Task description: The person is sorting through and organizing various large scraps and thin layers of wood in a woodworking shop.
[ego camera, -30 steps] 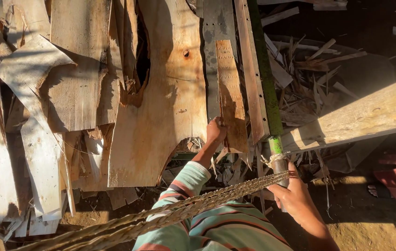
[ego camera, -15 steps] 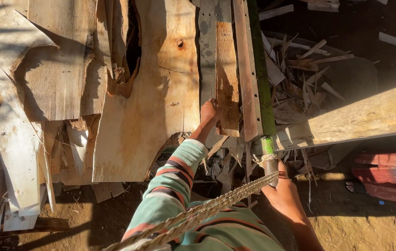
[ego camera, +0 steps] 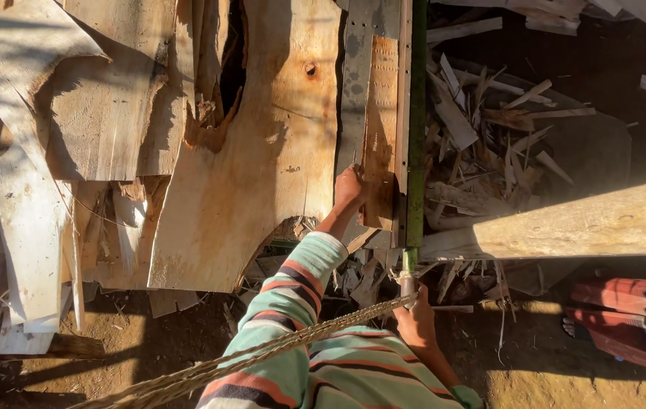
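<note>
Honestly hard to read the lower middle: pile of dark wood scraps (ego camera: pixel 353 276) sunk in shadow, shapes mostly lost. Right hand (ego camera: pixel 416 322) seen from the back, so can't tell how tight the curl is, but wrapped around the bottom end of a long green-painted metal bar (ego camera: pixel 416 129) where the paint gives way to bare steel. Twisted straw-coloured fibre rope (ego camera: pixel 262 352) crossing just in front of that hand, running off the bottom-left edge, far end cut off. Left hand (ego camera: pixel 350 189) up at the end of a striped green, orange and dark knit sleeve (ego camera: pixel 292 291), fingers bent over the left edge of a narrow reddish-brown rough-sawn board (ego camera: pixel 380 129), thumb side hidden. That board standing just left of the green bar, touching or nearly so. Wide pale orange veneer sheet (ego camera: pixel 262 151) with a knot and ragged curved bottom edge beside it, then torn grey-white thin sheets (ego camera: pixel 27 189) overlapping at left, top edges out of frame. Thick pale squared timber beam (ego camera: pixel 588 223) jutting in from the right, sunlit, grainy. Splintered offcuts (ego camera: pixel 497 129) behind it, half in the dark. Red cloth (ego camera: pixel 626 314) bottom right, cut off
</note>
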